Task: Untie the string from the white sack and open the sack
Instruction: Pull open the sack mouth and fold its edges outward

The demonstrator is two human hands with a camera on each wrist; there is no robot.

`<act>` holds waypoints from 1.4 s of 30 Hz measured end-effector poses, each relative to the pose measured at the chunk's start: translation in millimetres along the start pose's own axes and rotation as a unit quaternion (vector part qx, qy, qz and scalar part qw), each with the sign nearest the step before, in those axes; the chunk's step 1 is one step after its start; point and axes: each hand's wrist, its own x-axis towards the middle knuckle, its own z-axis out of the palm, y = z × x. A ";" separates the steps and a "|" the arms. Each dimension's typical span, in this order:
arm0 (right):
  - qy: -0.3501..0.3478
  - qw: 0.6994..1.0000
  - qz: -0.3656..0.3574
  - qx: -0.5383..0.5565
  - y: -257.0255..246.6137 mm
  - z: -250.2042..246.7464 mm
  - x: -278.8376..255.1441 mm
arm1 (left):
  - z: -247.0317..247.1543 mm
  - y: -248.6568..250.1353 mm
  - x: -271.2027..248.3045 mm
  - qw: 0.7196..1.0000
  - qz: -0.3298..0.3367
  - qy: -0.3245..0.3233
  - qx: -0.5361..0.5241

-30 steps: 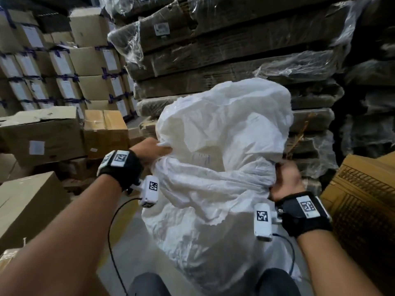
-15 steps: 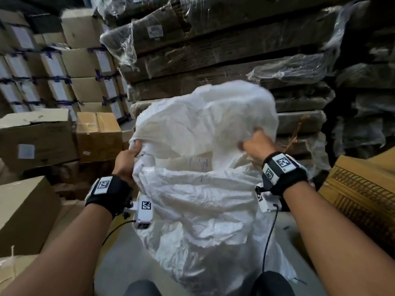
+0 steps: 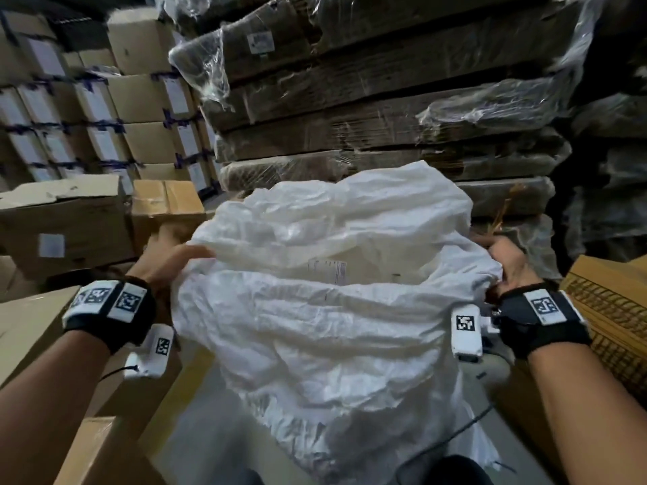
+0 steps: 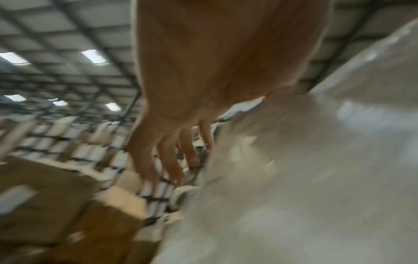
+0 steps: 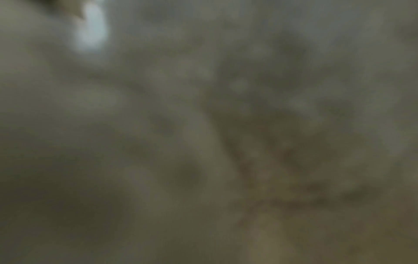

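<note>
Sack (image 3: 315, 327) mouth, mid-frame, is held by 2 grips: left hand (image 3: 168, 264) and right hand (image 3: 507, 271) each pinch the rim; best pulled apart evenly.

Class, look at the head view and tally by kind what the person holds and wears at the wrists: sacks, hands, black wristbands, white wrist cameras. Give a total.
sack: 1
hands: 2
wristbands: 2
wrist cameras: 2
Total: 7
</note>
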 end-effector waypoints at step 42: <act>0.071 0.969 -0.009 -0.235 -27.4 14.1 50.2 | 91.9 75.8 -5.5 0.838 0.179 0.058 0.512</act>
